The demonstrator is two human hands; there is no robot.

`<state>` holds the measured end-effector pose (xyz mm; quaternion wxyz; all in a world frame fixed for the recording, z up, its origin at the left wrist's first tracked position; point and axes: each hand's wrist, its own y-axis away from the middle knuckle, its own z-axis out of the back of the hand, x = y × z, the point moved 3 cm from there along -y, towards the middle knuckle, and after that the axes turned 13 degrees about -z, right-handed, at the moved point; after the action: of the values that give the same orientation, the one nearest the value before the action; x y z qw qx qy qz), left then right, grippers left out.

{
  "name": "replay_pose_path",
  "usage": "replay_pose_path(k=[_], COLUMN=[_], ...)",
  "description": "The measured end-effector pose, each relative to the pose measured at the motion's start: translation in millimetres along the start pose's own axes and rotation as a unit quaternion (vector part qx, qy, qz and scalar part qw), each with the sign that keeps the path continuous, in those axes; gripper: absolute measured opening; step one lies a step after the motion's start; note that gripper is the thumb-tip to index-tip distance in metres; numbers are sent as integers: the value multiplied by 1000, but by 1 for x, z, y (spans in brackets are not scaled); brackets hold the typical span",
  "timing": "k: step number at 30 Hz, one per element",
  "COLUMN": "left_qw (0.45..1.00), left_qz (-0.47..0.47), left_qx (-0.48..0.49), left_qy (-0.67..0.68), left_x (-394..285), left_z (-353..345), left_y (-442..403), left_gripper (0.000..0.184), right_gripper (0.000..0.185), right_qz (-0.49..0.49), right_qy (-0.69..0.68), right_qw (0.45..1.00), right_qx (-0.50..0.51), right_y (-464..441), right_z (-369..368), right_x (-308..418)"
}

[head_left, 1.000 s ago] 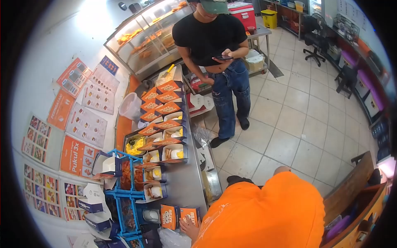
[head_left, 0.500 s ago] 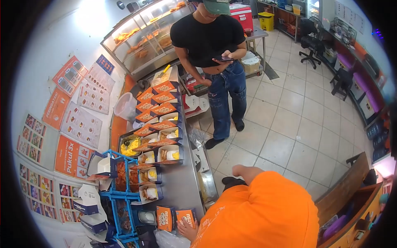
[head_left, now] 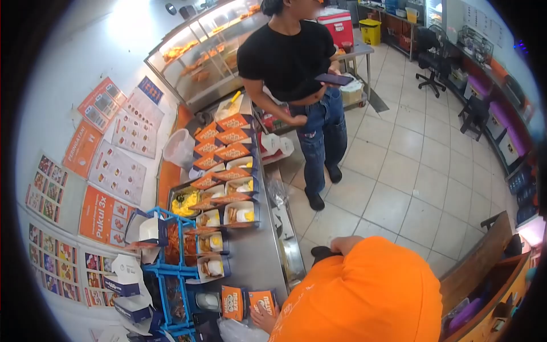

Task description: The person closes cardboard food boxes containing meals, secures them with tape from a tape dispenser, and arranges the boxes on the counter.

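A white wall (head_left: 62, 114), washed by a bright glare (head_left: 130, 18) near the top, carries orange and white posters (head_left: 102, 214) down its length. Beside it runs a stainless-steel counter (head_left: 253, 248), with a lit glass display case (head_left: 208, 54) at the far end. Pale square tiles (head_left: 393, 176) cover the floor — a black office chair (head_left: 431, 62), dark stool (head_left: 474, 115) and yellow bin (head_left: 370, 32) stand on them.

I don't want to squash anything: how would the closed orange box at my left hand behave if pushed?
The closed orange box looks like folded card, so it probably holds its shape but could dent. Its flat faces suggest sliding rather than rolling. Being closed, it hides any contents, so its weight is hard to judge.
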<state>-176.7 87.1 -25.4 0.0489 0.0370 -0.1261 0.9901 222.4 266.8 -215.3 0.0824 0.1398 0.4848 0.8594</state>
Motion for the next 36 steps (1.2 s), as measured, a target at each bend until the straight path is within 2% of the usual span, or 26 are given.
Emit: replay_pose_path(k=[5, 8, 10, 11, 13, 14, 15, 18, 21, 24, 26, 30, 32, 33, 34, 35, 36], left_qw=[1000, 999, 995, 992, 987, 991, 990, 988, 985, 983, 976, 980, 979, 986, 986, 985, 990], left_qz=[-7, -28, -65, -114, -112, -87, -53, 33, 60, 79, 109, 104, 104, 75, 65, 55, 32], left_qx=[13, 28, 59, 33, 53, 60, 80, 105, 73, 81, 83, 85, 76, 49, 43, 15, -9], left_qy=[20, 23, 48, 35, 102, 81, 103, 108, 142, 146, 171, 148, 156, 141, 147, 161, 135], left_x=[-2, 17, 5, 1, 14, 10, 15, 28, 18, 16, 17, 26, 32, 34, 36, 38, 39], left_z=[9, -22, 14, 27, 36, 54, 61, 55, 48, 59, 66, 69, 62, 57, 38, 32, 25], left_y=[-1, 11, -6, -15, -22, -28, -36, -34, -24, -26, -28, -28, -26, -22, -15, -12, -5], left_gripper=[90, 87, 83, 80, 77, 76, 71, 74, 75, 76, 73, 72, 70, 69, 67, 68, 72], right_gripper=[37, 37, 36, 32, 23, 18, 16, 19, 25, 27, 26, 25, 30, 30, 29, 29, 28], right_qz=[-72, -77, -68, -19, 95, 199, 259, 303, 405, 451, 529, 551, 427, 399, 399, 394, 342], right_qy=[-60, -92, -117, -141, -173, -177, -198, -186, -174, -100, -10, 52, 182, 244, 236, 170, 143], right_qw=[995, 988, 979, 962, 928, 905, 880, 901, 880, 871, 794, 760, 866, 869, 864, 878, 903], right_qx=[-21, -94, -156, -234, -318, -332, -346, -249, -176, -164, -299, -339, -185, -163, -196, -212, -216], right_y=[8, 14, 23, 35, 56, 65, 82, 124, 137, 162, 165, 139, 80, 115, 103, 96, 55], right_z=[-25, -16, 11, 29, 70, 87, 101, 127, 124, 126, 129, 124, 108, 117, 113, 108, 86], right_x=[-72, -90, -83, -69, -19, 10, 44, 136, 197, 267, 313, 391, 422, 420, 420, 419, 430])
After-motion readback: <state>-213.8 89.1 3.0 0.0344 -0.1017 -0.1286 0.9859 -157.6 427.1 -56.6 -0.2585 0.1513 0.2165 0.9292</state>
